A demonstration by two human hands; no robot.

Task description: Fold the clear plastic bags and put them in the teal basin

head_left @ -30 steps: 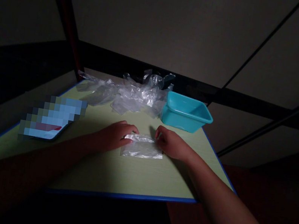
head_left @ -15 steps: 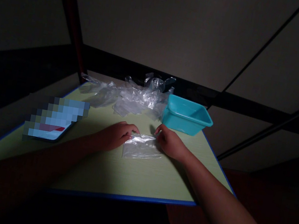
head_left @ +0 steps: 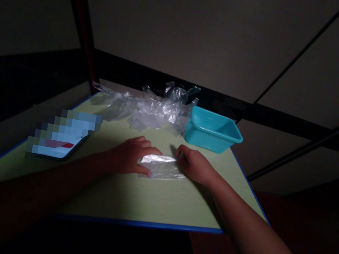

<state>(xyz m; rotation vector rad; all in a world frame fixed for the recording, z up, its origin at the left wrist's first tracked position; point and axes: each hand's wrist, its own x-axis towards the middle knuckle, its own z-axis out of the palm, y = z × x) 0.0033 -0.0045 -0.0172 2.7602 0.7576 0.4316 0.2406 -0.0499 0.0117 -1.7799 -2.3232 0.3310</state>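
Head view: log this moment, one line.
left hand: open at left end of plastic piece; right hand: curled at right end; teal bin: beyond right hand; plastic pile: left of bin

A dim indoor room, perhaps in a home: a small pale-green, blue-edged table point(head_left: 156, 203) stands with its far edge near grey-beige panelled walls point(head_left: 185, 30) crossed by a broad black band point(head_left: 134, 67).

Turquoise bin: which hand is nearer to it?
Right. The right hand is just in front of the turquoise bin; the left hand is farther off, in front and to its left.
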